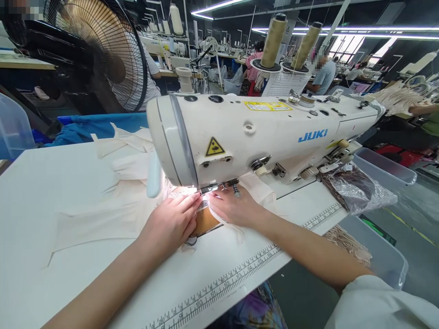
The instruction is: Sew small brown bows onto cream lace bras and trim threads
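Note:
At the lit needle area of a white JUKI sewing machine (274,132), both hands work close together on cream fabric (259,187). My left hand (171,217) has its fingers pressed together on the cloth just left of the presser foot (209,188). On the other side, my right hand (235,205) pinches the cloth, with a loose edge hanging below its palm. Between the hands shows a brown plate (206,221) in the machine bed. The needle point and some fingertips are hidden by the machine head or glare. More cream fabric pieces (99,224) lie to the left.
A printed ruler (219,290) runs along the front edge of the white table (41,183). A large fan (103,50) stands at back left. Thread cones (273,41) rise behind the machine. Plastic-wrapped dark material (356,187) and a clear bin (391,256) are at right.

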Available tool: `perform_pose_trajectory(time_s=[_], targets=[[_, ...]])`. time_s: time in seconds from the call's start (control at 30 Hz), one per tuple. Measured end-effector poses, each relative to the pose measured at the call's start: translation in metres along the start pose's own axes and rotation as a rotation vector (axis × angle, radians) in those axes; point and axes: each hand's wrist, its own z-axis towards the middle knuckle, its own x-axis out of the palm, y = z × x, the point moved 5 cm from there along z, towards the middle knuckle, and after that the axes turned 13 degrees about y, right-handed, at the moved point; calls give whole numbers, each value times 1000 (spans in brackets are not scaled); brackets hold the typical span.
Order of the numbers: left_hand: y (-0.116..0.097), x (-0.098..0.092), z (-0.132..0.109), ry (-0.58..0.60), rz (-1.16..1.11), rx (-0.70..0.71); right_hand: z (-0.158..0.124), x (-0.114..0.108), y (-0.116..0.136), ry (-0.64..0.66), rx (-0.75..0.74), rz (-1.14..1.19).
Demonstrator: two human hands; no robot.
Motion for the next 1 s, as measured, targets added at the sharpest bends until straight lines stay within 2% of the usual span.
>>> perform_pose_trajectory(time_s=[0.3, 0.77, 1.0], targets=[[2, 2, 0, 39, -11, -16, 1, 1, -1, 0, 39, -19], [0, 2, 1, 93, -25, -27, 3, 2, -1, 189, 35, -10], [-3, 0, 1, 47, 21, 10, 2, -1, -1, 178, 34, -34]])
